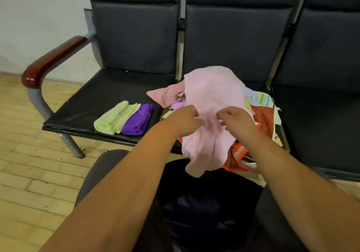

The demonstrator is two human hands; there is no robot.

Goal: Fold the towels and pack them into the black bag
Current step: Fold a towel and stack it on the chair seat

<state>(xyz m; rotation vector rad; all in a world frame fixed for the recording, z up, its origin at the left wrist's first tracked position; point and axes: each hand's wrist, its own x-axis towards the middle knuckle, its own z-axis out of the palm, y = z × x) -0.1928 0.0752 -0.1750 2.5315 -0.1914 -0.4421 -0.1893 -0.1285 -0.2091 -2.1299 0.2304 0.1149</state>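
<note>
While the folded green towel (112, 120) and purple towel (138, 119) are lying side by side and touching on the surface (81, 103) at centre left, the left hand (188, 116) is pinching the pink towel (212, 94) at mid-frame with curled fingers. The right hand (236, 118) is pinching it just beside. The cloth is drooping limply over the heap of unfolded towels (265, 115), so it is probably handling as light, soft and floppy. Gripping two corners should be spreading it best. The black bag (204, 203) is sitting at lower centre.
</note>
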